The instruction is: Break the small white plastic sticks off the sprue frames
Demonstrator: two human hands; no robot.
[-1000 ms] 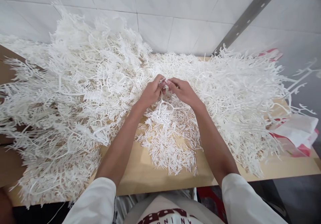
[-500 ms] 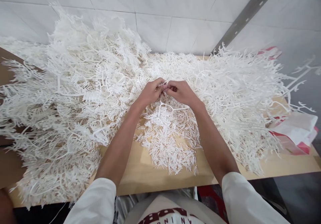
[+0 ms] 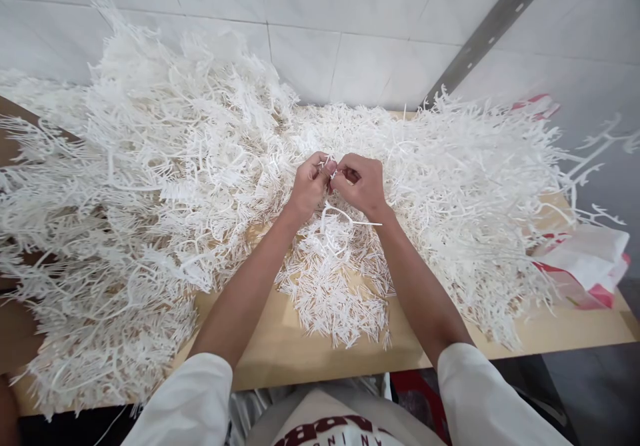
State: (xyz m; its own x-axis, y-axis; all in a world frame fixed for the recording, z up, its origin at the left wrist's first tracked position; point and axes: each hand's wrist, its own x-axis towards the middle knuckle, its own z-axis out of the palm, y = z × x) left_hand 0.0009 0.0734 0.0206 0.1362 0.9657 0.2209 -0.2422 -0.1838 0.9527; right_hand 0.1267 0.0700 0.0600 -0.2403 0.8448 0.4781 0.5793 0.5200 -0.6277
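Note:
My left hand (image 3: 309, 187) and my right hand (image 3: 361, 185) meet fingertip to fingertip above the middle of a wooden table (image 3: 280, 349). Both are closed in a pinch on a thin white plastic branch piece (image 3: 345, 216), whose curved stem hangs below my right hand. Under the hands lies a heap of small loose white plastic bits (image 3: 333, 286). A big tangled pile of white plastic branches (image 3: 135, 193) rises to the left. Another pile (image 3: 470, 193) spreads to the right.
A white tiled wall (image 3: 350, 26) stands behind the table, with a grey metal rail (image 3: 493, 26) slanting across it. A red and white plastic bag (image 3: 585, 266) lies at the table's right edge. Brown cardboard (image 3: 15, 329) shows at the far left.
Both hands have curled tighter and drawn closer together over the same spot. The stem now hangs lower under my right hand.

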